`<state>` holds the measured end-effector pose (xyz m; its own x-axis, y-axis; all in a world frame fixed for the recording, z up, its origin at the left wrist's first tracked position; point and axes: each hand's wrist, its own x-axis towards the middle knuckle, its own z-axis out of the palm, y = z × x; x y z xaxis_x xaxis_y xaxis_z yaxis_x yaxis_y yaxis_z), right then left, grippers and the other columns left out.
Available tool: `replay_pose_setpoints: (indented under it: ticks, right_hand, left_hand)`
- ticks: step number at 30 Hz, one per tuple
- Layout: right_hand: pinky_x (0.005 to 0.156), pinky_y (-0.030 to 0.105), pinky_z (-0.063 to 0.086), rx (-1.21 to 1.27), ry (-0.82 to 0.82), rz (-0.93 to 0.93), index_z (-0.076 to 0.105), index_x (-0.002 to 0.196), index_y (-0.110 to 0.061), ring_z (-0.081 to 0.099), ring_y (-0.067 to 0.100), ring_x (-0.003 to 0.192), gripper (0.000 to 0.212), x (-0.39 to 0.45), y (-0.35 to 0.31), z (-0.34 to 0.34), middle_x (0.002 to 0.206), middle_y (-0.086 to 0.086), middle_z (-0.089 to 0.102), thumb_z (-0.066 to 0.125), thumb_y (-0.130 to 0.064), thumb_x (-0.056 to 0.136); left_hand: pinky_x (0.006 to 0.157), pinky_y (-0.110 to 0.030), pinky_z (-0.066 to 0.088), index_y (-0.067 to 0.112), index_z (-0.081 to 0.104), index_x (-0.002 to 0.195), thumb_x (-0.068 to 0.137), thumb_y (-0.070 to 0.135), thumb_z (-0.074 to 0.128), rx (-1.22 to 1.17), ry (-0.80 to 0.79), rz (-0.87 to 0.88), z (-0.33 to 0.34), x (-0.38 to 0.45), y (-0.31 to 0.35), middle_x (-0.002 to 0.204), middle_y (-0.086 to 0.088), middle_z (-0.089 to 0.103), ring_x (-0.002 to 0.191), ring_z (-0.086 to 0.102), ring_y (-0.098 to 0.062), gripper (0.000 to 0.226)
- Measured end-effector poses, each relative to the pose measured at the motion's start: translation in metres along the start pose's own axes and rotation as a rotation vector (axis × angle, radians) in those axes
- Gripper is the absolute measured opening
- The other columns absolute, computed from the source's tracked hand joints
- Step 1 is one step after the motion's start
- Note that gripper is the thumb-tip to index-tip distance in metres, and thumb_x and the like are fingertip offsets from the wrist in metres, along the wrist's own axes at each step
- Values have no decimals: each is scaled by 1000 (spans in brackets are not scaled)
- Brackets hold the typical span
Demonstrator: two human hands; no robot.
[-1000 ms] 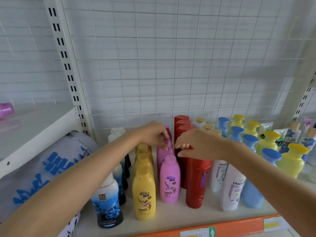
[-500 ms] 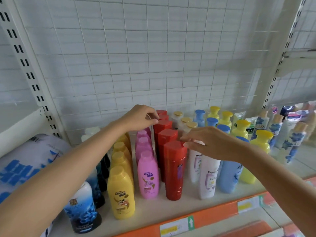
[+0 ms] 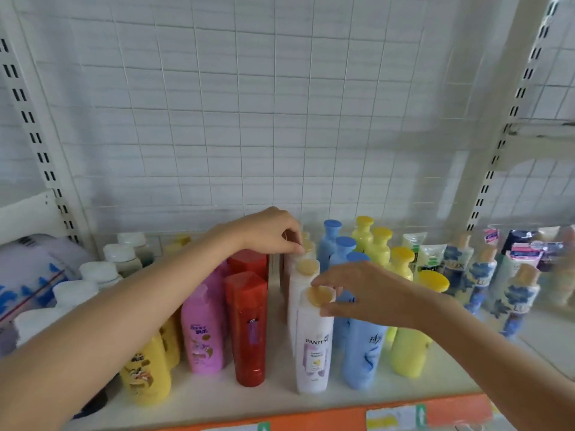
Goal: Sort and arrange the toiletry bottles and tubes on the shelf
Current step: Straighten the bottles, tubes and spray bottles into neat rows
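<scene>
Both hands onto white bottles now

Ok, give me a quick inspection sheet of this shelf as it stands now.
Surface: white shelf with orange front edge, bottles upright in rows.
Job's things: yellow, pink, red bottles, white bottles, blue and pale yellow rows; tubes at back right.
Clutter: plastic bag far left.
Hands: left hand pinches a rear white bottle's cap; right hand grips the front white bottle's cap.
Cables: nothing seen.
Surroundings: white wire grid back panel, slotted uprights.
</scene>
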<state>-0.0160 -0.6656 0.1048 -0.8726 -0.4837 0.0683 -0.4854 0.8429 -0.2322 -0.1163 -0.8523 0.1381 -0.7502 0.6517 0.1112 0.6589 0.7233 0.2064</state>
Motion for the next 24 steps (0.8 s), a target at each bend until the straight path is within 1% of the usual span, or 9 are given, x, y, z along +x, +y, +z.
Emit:
replay_pose_setpoints:
  ticks: [2,5,8,10,13,16,18,20,24]
  right_hand:
    - [91,24,45,-6,-6,-39,48,131,-32,55,7,105,48,-3,7,0,119,-14,58,57,-48,86]
    - [85,12,40,11,58,-83,53,127,-31,53,4,96,40,-10,22,-13,107,-16,57,53,-44,89]
    - [86,24,43,-20,141,-54,63,112,-30,52,6,91,27,-16,45,-25,93,-18,55,54,-39,89]
    - [87,31,45,-13,138,-8,64,105,-30,52,8,91,26,-21,58,-26,86,-22,50,57,-44,84]
    - [92,29,42,-62,71,7,58,114,-36,50,7,102,38,-29,68,-18,98,-23,49,57,-53,80]
    - [92,32,44,-64,78,24,48,126,-35,51,12,106,45,-32,73,-2,116,-15,52,56,-48,84]
    - [88,31,45,-45,125,27,48,125,-32,50,12,98,41,-31,74,4,116,-12,52,56,-42,86]
    - [86,29,44,-44,133,35,47,125,-31,46,11,92,40,-31,73,5,114,-11,51,55,-40,87]
    - [88,29,44,-73,141,34,45,129,-28,50,14,101,43,-32,69,6,120,-9,50,53,-40,89]
  left_hand:
    - [81,-23,48,17,71,99,82,39,66,27,-69,-9,8,4,13,99,6,70,88,62,-8,29]
    - [66,-15,42,16,71,96,75,40,72,25,-88,-21,17,6,25,84,12,65,70,56,1,32]
    - [64,-14,41,14,68,92,71,30,77,15,-36,-45,22,5,30,74,17,54,67,51,3,28]
    - [64,-13,40,15,67,93,71,30,78,30,-19,-54,22,3,32,73,17,51,67,50,4,29]
    - [59,-10,36,17,67,99,70,34,77,80,-30,-84,20,4,33,70,19,49,66,47,3,35]
    - [65,-15,40,19,66,102,70,37,78,85,-91,-110,16,8,33,73,19,50,71,50,1,39]
    - [70,-16,43,19,65,102,70,40,77,75,-122,-124,13,13,34,76,19,51,78,54,-3,40]
    - [66,-12,41,19,66,101,73,41,74,67,-91,-116,9,20,36,78,20,53,80,56,-4,37]
    - [66,-7,40,19,67,102,79,39,70,43,-34,-37,3,37,48,95,9,66,84,58,-5,31]
